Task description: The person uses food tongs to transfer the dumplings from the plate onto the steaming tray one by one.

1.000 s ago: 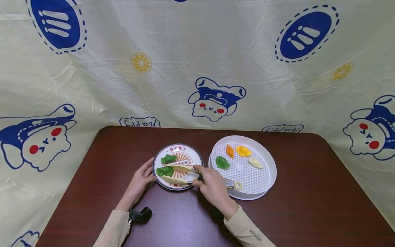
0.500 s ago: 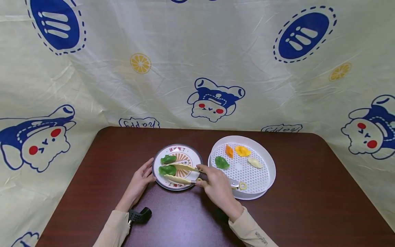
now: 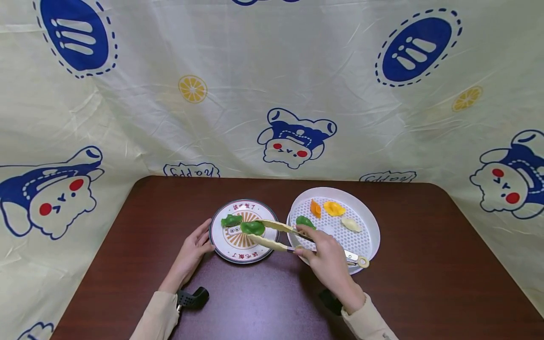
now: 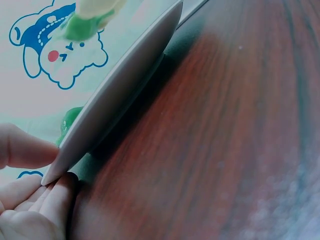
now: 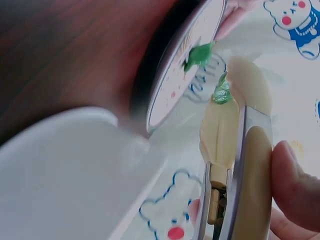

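Note:
My right hand grips cream tongs by their arms. The tong tips pinch a green dumpling just above the middle of the patterned plate. In the right wrist view the tongs close on that dumpling. A second green dumpling lies on the plate's far left. My left hand holds the plate's left rim, thumb over the edge and fingers under it, as the left wrist view shows. To the right, a white perforated tray holds green, orange, yellow and white dumplings.
The plate and tray stand side by side on a dark brown table. A cartoon-printed cloth hangs behind and on both sides. A black wrist mount sits by my left sleeve.
The tongs have closed on the nearer green dumpling, lifted it off the plate's left side and carried it right. My right hand has moved right. The left hand has stayed put.

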Tool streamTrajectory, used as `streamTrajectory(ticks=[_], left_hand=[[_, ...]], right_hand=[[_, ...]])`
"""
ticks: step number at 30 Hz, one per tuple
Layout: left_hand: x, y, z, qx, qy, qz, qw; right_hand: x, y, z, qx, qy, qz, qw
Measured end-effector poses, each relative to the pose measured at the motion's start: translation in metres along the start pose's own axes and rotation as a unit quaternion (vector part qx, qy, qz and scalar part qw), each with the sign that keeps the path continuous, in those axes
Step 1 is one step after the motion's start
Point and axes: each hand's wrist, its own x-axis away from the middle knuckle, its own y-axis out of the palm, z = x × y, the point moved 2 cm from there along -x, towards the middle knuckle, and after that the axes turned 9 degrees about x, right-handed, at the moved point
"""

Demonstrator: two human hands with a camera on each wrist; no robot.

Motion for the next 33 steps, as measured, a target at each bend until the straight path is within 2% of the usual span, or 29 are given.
streamTrajectory(ticks=[7,18,23,33], left_hand=[[0.001,0.0,0.0,-0.001,0.0,-0.002,1.0],[0.0,0.0,-0.001,-0.001,-0.001,-0.004,1.0],[0.001,0.0,-0.001,0.001,-0.002,-0.005,1.0],[-0.001,-0.001,-0.001,-0.007,-0.001,-0.003,1.0]], right_hand=[[0.01,-0.025,0.02,0.013,0.027,-0.002,1.0],[0.031,-0.053,0.044,0.054,0.025,0.041,0.997],[0.04,-0.062,0.055,0.078,0.031,0.05,0.995],[0.049,-0.072,0.07,0.105,0.041,0.04,0.993]])
